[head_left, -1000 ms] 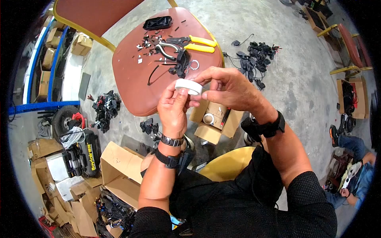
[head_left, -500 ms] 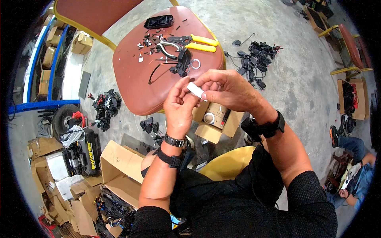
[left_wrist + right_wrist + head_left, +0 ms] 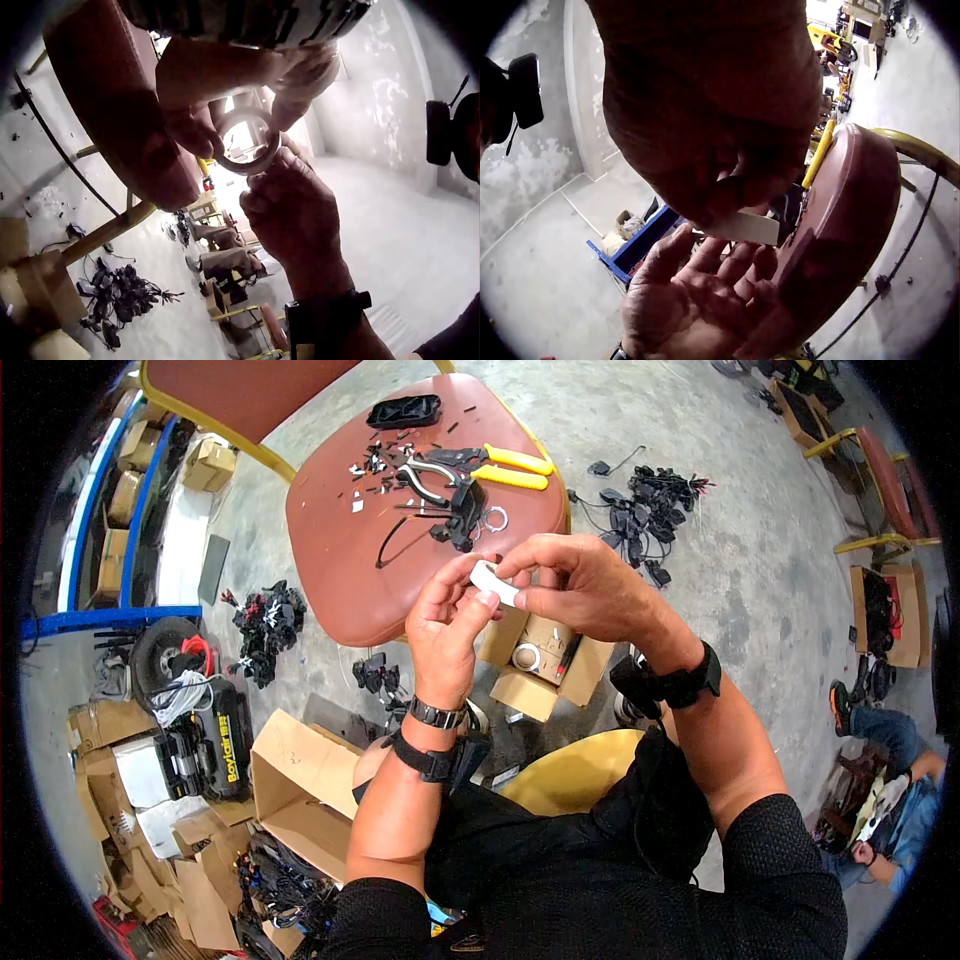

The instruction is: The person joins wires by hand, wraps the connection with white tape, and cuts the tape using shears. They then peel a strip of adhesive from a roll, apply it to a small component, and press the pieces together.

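A roll of white tape point(image 3: 495, 584) is held between both hands, in front of the chair seat's near edge. The left hand point(image 3: 447, 622) grips its left side with thumb and fingers. From the right, the right hand point(image 3: 580, 588) pinches the roll between thumb and fingertips. In the left wrist view the roll point(image 3: 247, 140) shows as a ring with an open centre, fingers touching both sides. The right wrist view shows its pale outer band point(image 3: 748, 227) above the left hand's curved fingers point(image 3: 712, 289).
On the red chair seat point(image 3: 340, 580) lie yellow-handled pliers point(image 3: 512, 467), a black tray point(image 3: 403, 411), black connectors point(image 3: 458, 520) and small scraps. An open carton point(image 3: 525, 695) stands below the hands. Cable bundles point(image 3: 268, 630) lie on the floor; another person sits at far right.
The roll has turned from lying nearly level to tilted down to the right. The left fingers, looser around it half a second ago, now grip it with the thumb.
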{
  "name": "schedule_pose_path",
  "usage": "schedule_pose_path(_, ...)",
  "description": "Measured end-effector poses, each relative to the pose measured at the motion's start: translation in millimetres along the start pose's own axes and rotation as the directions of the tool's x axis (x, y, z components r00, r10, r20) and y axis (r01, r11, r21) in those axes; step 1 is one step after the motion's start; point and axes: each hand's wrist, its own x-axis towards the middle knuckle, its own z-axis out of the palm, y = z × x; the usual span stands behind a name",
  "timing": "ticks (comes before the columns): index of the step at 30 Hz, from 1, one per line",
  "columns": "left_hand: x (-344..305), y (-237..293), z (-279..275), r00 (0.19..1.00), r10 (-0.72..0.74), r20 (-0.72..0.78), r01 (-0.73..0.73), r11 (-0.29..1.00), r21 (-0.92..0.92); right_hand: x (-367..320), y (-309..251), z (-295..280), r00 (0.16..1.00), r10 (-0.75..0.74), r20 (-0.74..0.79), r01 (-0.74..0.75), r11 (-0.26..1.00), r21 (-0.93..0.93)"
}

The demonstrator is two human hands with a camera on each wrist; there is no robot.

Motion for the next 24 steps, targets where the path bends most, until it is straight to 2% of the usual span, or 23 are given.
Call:
schedule_pose_path(11,0,1,1,0.997,-0.058,-0.041,0.057,0.998,-0.036,-2,3,0,1.0,-0.016,0.019,0.015,1.0,0.024)
schedule_pose_path(14,1,-3,1,0.997,-0.053,-0.052,0.052,0.999,-0.015,-5,-3,1,0.999,0.035,0.019,-0.037,0.994,0.102)
schedule_pose_path(15,0,-4,1,0.997,-0.047,-0.062,0.047,0.999,-0.003,-4,-3,-1,0.994,0.084,0.075,-0.096,0.981,0.168)
schedule_pose_path(16,0,-5,1,0.997,-0.045,-0.058,0.046,0.999,0.011,-3,-13,-3,0.989,0.108,0.097,-0.12,0.984,0.131)
schedule_pose_path(19,-1,1,6,0.993,-0.098,-0.072,0.101,0.995,0.027,-2,-7,2,0.993,0.1,0.055,-0.109,0.973,0.203)
schedule_pose_path(20,-1,0,7,0.991,-0.109,-0.076,0.112,0.993,0.029,-4,-11,4,0.987,0.15,0.061,-0.161,0.952,0.259)
schedule_pose_path(21,1,-8,6,0.995,-0.094,-0.026,0.094,0.995,-0.023,-4,-17,6,0.978,0.199,0.067,-0.21,0.925,0.315)
schedule_pose_path(22,4,-11,5,0.997,-0.046,0.056,0.048,0.998,-0.044,-4,-14,7,0.977,0.205,0.05,-0.211,0.941,0.265)
schedule_pose_path(24,-1,-6,10,0.993,-0.046,0.108,0.057,0.993,-0.1,-6,-8,10,0.978,0.197,0.069,-0.208,0.899,0.384)
